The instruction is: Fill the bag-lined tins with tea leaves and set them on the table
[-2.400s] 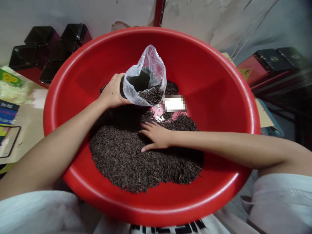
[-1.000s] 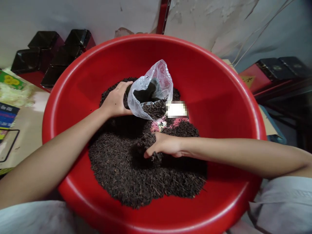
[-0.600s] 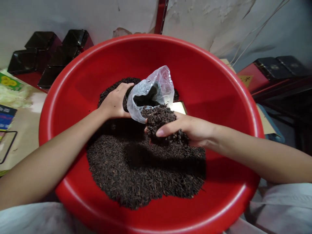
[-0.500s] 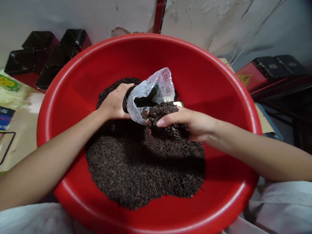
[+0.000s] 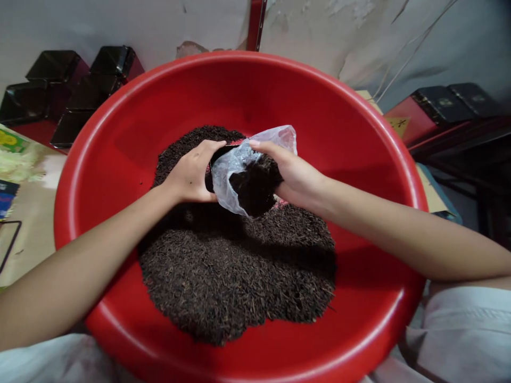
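A big red basin [image 5: 120, 133] fills the view and holds a heap of dark loose tea leaves [image 5: 223, 276]. My left hand [image 5: 191, 173] is closed on the left edge of a clear plastic bag [image 5: 227, 178], keeping its mouth up above the heap. My right hand [image 5: 289, 170] is cupped over the bag's mouth, fingers curled round a handful of tea leaves that sits half inside the bag. The bag's far edge shows behind my right fingers.
Black boxes [image 5: 59, 85] are stacked at the back left by the wall. A red case with dark tins [image 5: 443, 103] stands at the right. Papers and a light surface [image 5: 19, 175] lie at the left. The basin rests by my lap.
My right hand pressed flat on the heap, scooped up a handful of leaves, lifted it and has moved over the bag's mouth. My left hand kept holding the bag.
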`<action>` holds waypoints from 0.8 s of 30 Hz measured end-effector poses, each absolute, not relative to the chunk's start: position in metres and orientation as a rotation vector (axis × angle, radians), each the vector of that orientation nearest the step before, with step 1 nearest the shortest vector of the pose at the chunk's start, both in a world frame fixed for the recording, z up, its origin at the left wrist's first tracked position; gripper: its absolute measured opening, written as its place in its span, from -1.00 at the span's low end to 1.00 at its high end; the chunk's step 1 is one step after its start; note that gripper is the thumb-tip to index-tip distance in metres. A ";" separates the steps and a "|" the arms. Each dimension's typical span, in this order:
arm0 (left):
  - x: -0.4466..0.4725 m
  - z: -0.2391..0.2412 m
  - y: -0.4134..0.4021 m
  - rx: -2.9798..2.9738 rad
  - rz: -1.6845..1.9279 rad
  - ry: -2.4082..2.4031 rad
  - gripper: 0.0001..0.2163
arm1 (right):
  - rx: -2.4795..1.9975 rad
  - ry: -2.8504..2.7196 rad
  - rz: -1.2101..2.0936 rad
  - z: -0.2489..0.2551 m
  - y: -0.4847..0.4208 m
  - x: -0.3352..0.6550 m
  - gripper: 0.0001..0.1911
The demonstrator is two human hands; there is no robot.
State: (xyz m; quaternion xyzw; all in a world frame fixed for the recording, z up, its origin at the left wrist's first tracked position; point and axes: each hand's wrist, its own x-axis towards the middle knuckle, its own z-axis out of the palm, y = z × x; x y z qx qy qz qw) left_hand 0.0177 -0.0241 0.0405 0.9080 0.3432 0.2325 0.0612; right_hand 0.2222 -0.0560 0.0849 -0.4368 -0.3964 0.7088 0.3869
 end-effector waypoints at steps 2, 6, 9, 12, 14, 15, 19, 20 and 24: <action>0.017 0.041 -0.024 2.719 0.695 1.074 -0.20 | -1.100 -1.175 1.757 0.088 -0.055 0.223 -0.65; 0.013 0.038 -0.019 2.638 0.682 1.208 -0.18 | -1.121 -1.690 1.538 0.099 -0.058 0.233 -0.65; 0.008 0.034 -0.013 2.576 0.709 1.298 -0.17 | -1.081 -2.128 1.084 0.104 -0.066 0.240 -0.68; 0.003 0.029 -0.008 2.544 0.761 1.333 -0.16 | -1.157 -2.368 0.605 0.108 -0.075 0.244 -0.72; 0.000 0.026 -0.006 2.524 0.796 1.347 -0.16 | -1.350 -2.392 0.399 0.111 -0.075 0.247 -0.75; -0.001 0.025 -0.005 2.511 0.810 1.354 -0.17 | -1.476 -2.396 0.369 0.111 -0.073 0.248 -0.74; -0.004 0.021 -0.003 2.478 0.826 1.364 -0.18 | -1.778 -2.510 0.847 0.099 -0.055 0.257 -0.58; -0.004 0.021 -0.003 2.478 0.827 1.362 -0.17 | -1.747 -2.490 1.079 0.093 -0.050 0.258 -0.57; -0.005 0.022 -0.003 2.504 0.823 1.369 -0.18 | -1.512 -2.125 1.866 0.073 -0.041 0.255 -0.52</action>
